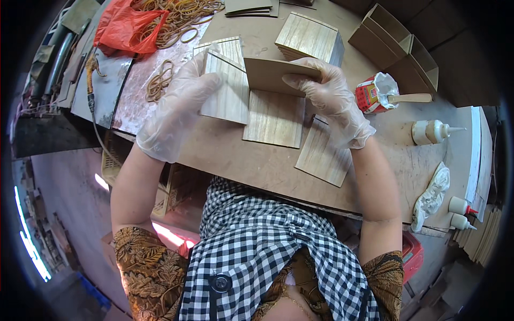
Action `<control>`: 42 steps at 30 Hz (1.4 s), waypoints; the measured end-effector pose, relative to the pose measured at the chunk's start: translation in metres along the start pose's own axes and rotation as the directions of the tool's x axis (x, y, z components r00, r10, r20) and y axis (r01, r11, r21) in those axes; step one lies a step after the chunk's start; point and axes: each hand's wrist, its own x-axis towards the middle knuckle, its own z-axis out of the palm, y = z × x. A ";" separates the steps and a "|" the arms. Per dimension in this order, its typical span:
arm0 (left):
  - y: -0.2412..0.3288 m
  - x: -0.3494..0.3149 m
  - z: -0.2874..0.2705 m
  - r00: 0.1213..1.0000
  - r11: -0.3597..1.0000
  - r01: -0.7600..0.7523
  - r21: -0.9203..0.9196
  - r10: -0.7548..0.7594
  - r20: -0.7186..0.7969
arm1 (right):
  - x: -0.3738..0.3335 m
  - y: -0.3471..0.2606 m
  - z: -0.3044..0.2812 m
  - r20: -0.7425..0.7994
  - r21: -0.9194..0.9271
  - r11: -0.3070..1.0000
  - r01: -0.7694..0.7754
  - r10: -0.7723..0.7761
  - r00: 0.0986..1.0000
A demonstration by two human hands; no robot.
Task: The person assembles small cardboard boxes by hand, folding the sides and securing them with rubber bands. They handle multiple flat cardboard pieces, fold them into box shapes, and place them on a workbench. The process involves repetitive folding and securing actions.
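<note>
Black-and-white checked apron [257,241], worn over brown patterned sleeves, fills the lower centre of the frame, nearest the camera. Bare forearms rise on either side of it to two hands in clear, loose gloves, above a brown worktable [391,166].

Left of centre, the left hand [184,99] grips a pale wooden board [227,91] by its left side, thumb lying on the face. Right of the middle, the right hand [329,91] pinches the right end of a thin brown panel [276,77], which stands on edge at the top of a flat wooden piece [274,120] in the centre. Whether the panel is fixed to that piece cannot be told.

Another wooden slat [324,155] lies at an angle below the right hand. Upper centre holds a stack of wooden boards [308,35]; upper right, joined brown panels [396,51] stand upright.

At right are a red-and-white tub [368,96] with a brush handle [412,98] sticking out, a white squeeze bottle [426,132] on its side, and a crumpled white cloth [431,197] lower down. Upper left shows a red plastic bag [126,29] beside a heap of tan rubber bands [182,21]
</note>
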 end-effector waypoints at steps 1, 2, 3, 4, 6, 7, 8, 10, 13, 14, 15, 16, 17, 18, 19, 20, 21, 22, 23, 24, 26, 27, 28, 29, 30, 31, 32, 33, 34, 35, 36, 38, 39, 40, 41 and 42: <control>0.002 -0.002 -0.002 1.000 1.000 -0.005 0.023 0.005 0.013 | 0.000 0.001 0.000 -0.002 0.001 1.000 -0.002 0.002 1.000; 0.010 -0.005 0.001 1.000 0.997 0.020 0.076 -0.020 -0.003 | 0.000 0.001 0.000 -0.008 -0.001 1.000 -0.004 0.004 1.000; 0.025 -0.011 0.007 0.999 0.990 0.047 0.132 -0.044 -0.021 | 0.000 0.002 -0.001 -0.014 0.008 1.000 -0.006 0.007 1.000; 0.033 -0.014 0.010 0.997 0.980 0.073 0.187 -0.067 -0.039 | 0.000 0.003 -0.002 -0.020 0.017 1.000 -0.009 0.009 1.000; 0.022 -0.008 -0.001 0.998 0.986 0.030 0.162 -0.038 0.047 | 0.000 0.002 -0.001 -0.011 0.024 1.000 -0.004 0.004 1.000; 0.017 -0.004 -0.005 0.995 0.989 0.009 0.148 -0.023 0.092 | 0.000 0.001 0.000 -0.004 0.019 1.000 0.001 -0.001 1.000; 0.013 0.000 -0.006 0.995 0.986 0.019 0.166 -0.034 0.091 | 0.000 0.001 -0.001 0.000 0.012 1.000 0.003 -0.003 1.000; 0.007 0.006 -0.003 0.994 0.978 0.037 0.204 -0.057 0.089 | 0.000 0.001 -0.001 -0.003 0.009 1.000 0.007 -0.007 1.000; 0.001 0.006 -0.001 0.995 0.983 0.089 0.164 -0.095 0.031 | -0.001 -0.001 0.000 -0.001 -0.005 1.000 0.006 -0.006 1.000; 0.001 0.004 0.001 0.996 0.980 0.085 0.178 -0.089 0.014 | -0.001 -0.001 0.000 0.000 -0.009 1.000 0.005 -0.005 1.000; 0.003 0.002 0.004 0.997 0.978 0.082 0.192 -0.083 -0.003 | -0.001 0.000 0.000 -0.005 0.000 1.000 0.007 -0.007 1.000; 0.003 0.000 0.006 0.997 0.975 0.079 0.207 -0.077 -0.020 | -0.001 0.001 -0.001 -0.010 0.009 1.000 0.009 -0.008 1.000; -0.001 -0.001 0.007 0.998 0.982 0.060 0.177 -0.057 -0.019 | -0.001 0.003 0.000 -0.013 0.019 1.000 0.012 -0.012 1.000; -0.007 -0.001 0.007 0.999 0.988 0.040 0.146 -0.038 -0.018 | 0.000 0.003 0.000 -0.009 0.023 1.000 0.008 -0.007 1.000; -0.011 -0.001 0.007 1.000 0.993 0.020 0.116 -0.018 -0.017 | 0.000 0.004 0.000 -0.006 0.028 1.000 0.003 -0.003 1.000; -0.011 -0.001 0.005 1.000 0.984 0.026 0.177 -0.026 -0.001 | 0.000 0.005 0.000 -0.004 0.034 0.999 -0.003 0.003 1.000; -0.011 -0.001 0.004 0.999 0.971 0.031 0.236 -0.036 0.014 | 0.001 0.005 0.001 -0.004 0.027 1.000 -0.001 0.002 1.000; -0.012 -0.001 0.003 0.999 0.964 0.030 0.265 -0.037 0.021 | 0.001 0.005 0.001 -0.005 0.021 1.000 0.000 0.000 1.000; -0.013 0.000 0.003 0.999 0.956 0.027 0.292 -0.036 0.029 | 0.001 0.005 0.001 -0.006 0.012 1.000 0.003 -0.003 1.000; -0.018 0.001 0.004 0.999 0.957 0.018 0.289 -0.027 0.028 | 0.001 0.006 0.001 -0.009 0.017 1.000 0.002 -0.002 1.000; -0.021 0.004 0.004 0.999 0.948 0.011 0.319 -0.024 0.035 | 0.002 0.008 0.002 -0.014 0.028 1.000 0.000 0.000 1.000; -0.021 0.005 0.003 0.999 0.936 0.013 0.353 -0.030 0.043 | 0.002 0.008 0.002 -0.015 0.039 0.999 0.001 -0.001 1.000; -0.020 0.005 0.002 0.998 0.929 0.013 0.370 -0.034 0.049 | 0.002 0.008 0.001 -0.015 0.049 0.999 0.003 -0.002 1.000; -0.019 0.005 0.001 0.998 0.922 0.013 0.388 -0.038 0.057 | 0.003 0.009 0.001 -0.017 0.058 0.998 0.003 -0.002 1.000; -0.017 0.003 0.001 0.997 0.921 0.010 0.390 -0.038 0.064 | 0.003 0.009 0.000 -0.014 0.055 0.998 0.004 -0.003 1.000; -0.016 0.003 0.000 0.997 0.918 0.007 0.396 -0.037 0.067 | 0.004 0.010 -0.001 -0.012 0.052 0.999 0.004 -0.004 1.000; -0.016 0.002 -0.002 0.997 0.916 0.006 0.402 -0.036 0.067 | 0.004 0.011 -0.001 -0.007 0.050 0.999 0.003 -0.003 1.000; -0.017 0.002 -0.004 0.997 0.911 0.005 0.411 -0.034 0.064 | 0.004 0.011 0.000 -0.011 0.055 0.998 0.003 -0.003 1.000; -0.017 0.001 -0.004 0.998 0.904 0.004 0.427 -0.032 0.060 | 0.003 0.011 0.001 -0.015 0.060 0.998 0.004 -0.003 1.000; -0.017 0.001 -0.004 0.998 0.898 0.001 0.440 -0.030 0.058 | 0.003 0.011 0.001 -0.019 0.062 0.998 0.003 -0.002 1.000; -0.015 0.001 -0.002 0.998 0.888 -0.001 0.459 -0.029 0.057 | 0.003 0.011 0.002 -0.024 0.067 0.998 0.008 -0.006 1.000; -0.011 0.001 0.001 0.999 0.864 0.011 0.504 -0.035 0.038 | 0.002 0.009 0.002 -0.032 0.077 0.997 0.018 -0.016 0.999; -0.010 0.001 0.003 0.999 0.849 0.025 0.528 -0.042 0.020 | 0.002 0.010 0.001 -0.028 0.058 0.998 0.024 -0.022 0.999; -0.011 0.001 0.004 0.999 0.844 0.024 0.537 -0.034 0.009 | 0.003 0.011 0.000 -0.024 0.038 0.999 0.030 -0.029 0.999; -0.011 -0.001 0.005 1.000 0.837 0.026 0.546 -0.027 -0.005 | 0.003 0.011 0.000 -0.018 0.021 0.999 0.035 -0.035 0.999; -0.014 -0.003 0.003 1.000 0.842 0.012 0.540 -0.006 -0.013 | 0.003 0.011 0.000 -0.017 0.012 1.000 0.025 -0.025 1.000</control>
